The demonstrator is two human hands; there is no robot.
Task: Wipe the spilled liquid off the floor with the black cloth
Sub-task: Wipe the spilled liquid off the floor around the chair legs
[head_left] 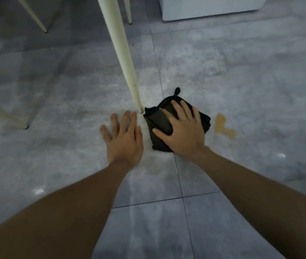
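The right hand [183, 128] pressed spread fingers flat on the folded black cloth [159, 126], beside the cream tapered furniture leg [122, 53]. The left hand [123, 137], fingers splayed, seemingly braced on the grey tiled floor [260, 81]. Sweeping rightward under steady pressure would catch the amber liquid puddle [223, 126].

2 bare forearms reach from the near edge toward the far middle of the view, the left from the near left corner, the right from the near right. The left hand [124, 139] lies palm down, flat on the floor [54, 90], wrist straight, its fingers [125, 118] stretched toward the far side and slightly apart, the thumb splayed out to the right. The right hand [184, 131] sits just right of it, also palm down, pressed flat on top of the black cloth [159, 120]. Its fingers are spread wide and point far-left, the thumb angled out to the left. The 2 hands are near each other, not touching.
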